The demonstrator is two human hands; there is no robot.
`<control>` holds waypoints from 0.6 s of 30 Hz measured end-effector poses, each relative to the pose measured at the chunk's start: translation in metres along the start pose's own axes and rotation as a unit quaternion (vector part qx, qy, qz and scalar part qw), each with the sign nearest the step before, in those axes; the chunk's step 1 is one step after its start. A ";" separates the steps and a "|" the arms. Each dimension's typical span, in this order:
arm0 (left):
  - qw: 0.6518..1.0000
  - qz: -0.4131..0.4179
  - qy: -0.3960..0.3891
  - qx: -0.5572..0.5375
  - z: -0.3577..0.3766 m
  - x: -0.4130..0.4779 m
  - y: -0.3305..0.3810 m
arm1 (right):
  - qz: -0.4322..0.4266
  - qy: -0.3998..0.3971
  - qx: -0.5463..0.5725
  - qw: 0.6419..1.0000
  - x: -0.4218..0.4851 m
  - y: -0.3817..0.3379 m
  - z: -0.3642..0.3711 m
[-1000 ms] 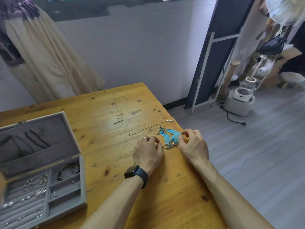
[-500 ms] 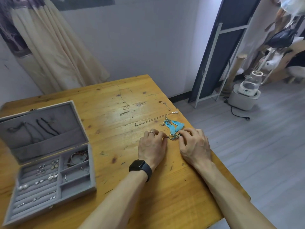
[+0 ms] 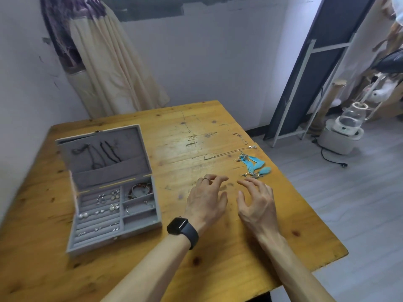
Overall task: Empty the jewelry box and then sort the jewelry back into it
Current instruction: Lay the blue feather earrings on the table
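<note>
A grey velvet jewelry box (image 3: 72, 243) stands open on the left of the wooden table (image 3: 229, 269). Dark necklaces hang in its lid; earrings, rings and a reddish bracelet (image 3: 139, 188) lie in its compartments. Two blue feather earrings (image 3: 256, 164) lie near the table's right edge, with a thin chain necklace (image 3: 224, 154) beside them and another short chain (image 3: 239, 137) farther back. My left hand (image 3: 207, 201), with a ring and a black watch, hovers over the table with loosely curled fingers, holding nothing. My right hand (image 3: 257, 202) hovers just right of it, fingers spread, a little short of the feather earrings.
A thin chain (image 3: 186, 125) lies at the table's far middle. Cream curtain (image 3: 109, 68) hangs behind the table. Right of the table a dark panel in a white frame (image 3: 309, 68) leans on the wall, with a white appliance (image 3: 344, 131) on the floor.
Both hands have let go of the blue feather earrings and drawn back toward me, fingers now spread. The earrings stay near the right edge.
</note>
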State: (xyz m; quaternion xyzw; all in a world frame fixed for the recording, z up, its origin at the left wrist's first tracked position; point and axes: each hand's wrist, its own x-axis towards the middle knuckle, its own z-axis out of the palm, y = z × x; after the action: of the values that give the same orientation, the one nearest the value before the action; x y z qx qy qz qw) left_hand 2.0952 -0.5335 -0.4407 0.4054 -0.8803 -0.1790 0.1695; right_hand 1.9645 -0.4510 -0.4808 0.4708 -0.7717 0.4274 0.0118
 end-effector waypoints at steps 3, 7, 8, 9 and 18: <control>0.998 -0.012 0.052 -0.046 -0.026 -0.034 -0.018 | 0.018 -0.027 0.076 0.997 -0.022 -0.042 0.011; 0.990 -0.037 0.111 -0.075 -0.068 -0.076 -0.054 | 0.012 -0.066 0.147 0.987 -0.047 -0.094 0.026; 0.988 -0.045 0.127 -0.074 -0.078 -0.086 -0.065 | 0.006 -0.078 0.158 0.984 -0.051 -0.105 0.032; 0.986 -0.054 0.144 -0.070 -0.088 -0.095 -0.077 | -0.002 -0.091 0.166 0.982 -0.055 -0.116 0.038; 0.964 -0.172 0.192 -0.061 -0.168 -0.128 -0.189 | -0.058 -0.166 0.203 0.963 -0.029 -0.199 0.075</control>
State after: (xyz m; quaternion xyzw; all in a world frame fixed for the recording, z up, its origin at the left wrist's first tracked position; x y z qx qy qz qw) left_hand 2.3721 -0.5785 -0.3982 0.5661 -0.7357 -0.1780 0.3265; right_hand 2.1561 -0.5190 -0.4115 0.5712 -0.6317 0.4895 -0.1872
